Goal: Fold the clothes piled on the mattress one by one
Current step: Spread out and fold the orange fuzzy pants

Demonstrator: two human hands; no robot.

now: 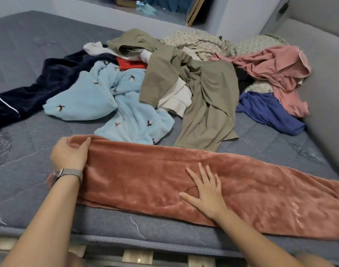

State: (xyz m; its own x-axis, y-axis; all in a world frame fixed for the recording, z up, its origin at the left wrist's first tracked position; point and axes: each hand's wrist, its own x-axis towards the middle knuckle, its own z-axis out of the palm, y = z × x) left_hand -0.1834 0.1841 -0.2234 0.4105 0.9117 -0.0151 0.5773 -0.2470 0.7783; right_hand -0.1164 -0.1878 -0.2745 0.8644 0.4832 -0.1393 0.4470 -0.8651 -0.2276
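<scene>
A long rust-pink fleece garment (145, 174) lies stretched across the near side of the grey mattress (30, 199), folded lengthwise into a strip. My left hand (70, 154), with a watch on the wrist, grips its left end, thumb curled over the top edge. My right hand (205, 189) presses flat on the middle of the strip, fingers spread. Behind it sits the pile: a light blue fleece with small dark motifs (110, 101), an olive garment (203, 97), a dark navy fleece (49, 81), a pink top (276, 74) and a blue piece (268, 112).
A patterned beige cloth (203, 41) lies at the back of the pile. A grey padded wall (328, 83) borders the mattress on the right. Wooden slats (137, 256) show below the near mattress edge. A shelf recess with more items (145, 6) is at the far wall.
</scene>
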